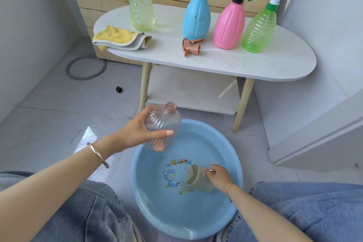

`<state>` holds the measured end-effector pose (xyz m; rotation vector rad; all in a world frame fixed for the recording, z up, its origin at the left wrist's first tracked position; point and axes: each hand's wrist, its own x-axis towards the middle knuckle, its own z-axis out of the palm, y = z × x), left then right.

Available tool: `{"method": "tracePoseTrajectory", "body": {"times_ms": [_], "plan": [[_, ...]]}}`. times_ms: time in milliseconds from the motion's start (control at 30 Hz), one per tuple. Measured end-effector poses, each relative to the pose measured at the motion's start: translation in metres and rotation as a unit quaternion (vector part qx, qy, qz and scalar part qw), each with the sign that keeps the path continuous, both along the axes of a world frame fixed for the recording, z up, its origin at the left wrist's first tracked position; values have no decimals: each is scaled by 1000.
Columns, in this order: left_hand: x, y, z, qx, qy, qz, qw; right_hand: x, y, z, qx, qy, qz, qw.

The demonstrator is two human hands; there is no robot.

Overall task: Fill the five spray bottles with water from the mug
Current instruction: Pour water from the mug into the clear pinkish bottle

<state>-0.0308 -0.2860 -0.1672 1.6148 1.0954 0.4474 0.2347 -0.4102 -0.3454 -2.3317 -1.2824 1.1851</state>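
My left hand grips a clear pinkish ribbed bottle with its neck open, held tilted above the far rim of a blue basin of water. My right hand holds a pale green mug by its handle, dipped on its side in the basin's water. The bottle's orange spray head lies on the white table. On the table stand a light green bottle, a blue spray bottle, a pink spray bottle and a green spray bottle.
A yellow and grey cloth lies folded at the table's left end. A grey ring and a small black cap lie on the tiled floor. My knees in jeans flank the basin. A white cabinet stands on the right.
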Motion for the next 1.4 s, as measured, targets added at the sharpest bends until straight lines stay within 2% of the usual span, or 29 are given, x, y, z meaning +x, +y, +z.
{"method": "tracePoseTrajectory", "body": {"times_ms": [300,467,700,1100,1400], "plan": [[1,2,3,-2,-4,3,1000,-7,-6,-5,-6,16,1,1000],[3,4,9,12,-4,16,1000,-10,-7,0,-1,73,-44,996],[3,11,23,30,-21,55,998,-7,-6,23,73,169,-166,969],[11,19,38,39,-85,86,992,27,41,148,211,261,-228,914],[25,14,36,66,-96,81,990,49,54,255,328,356,-180,856]]}}
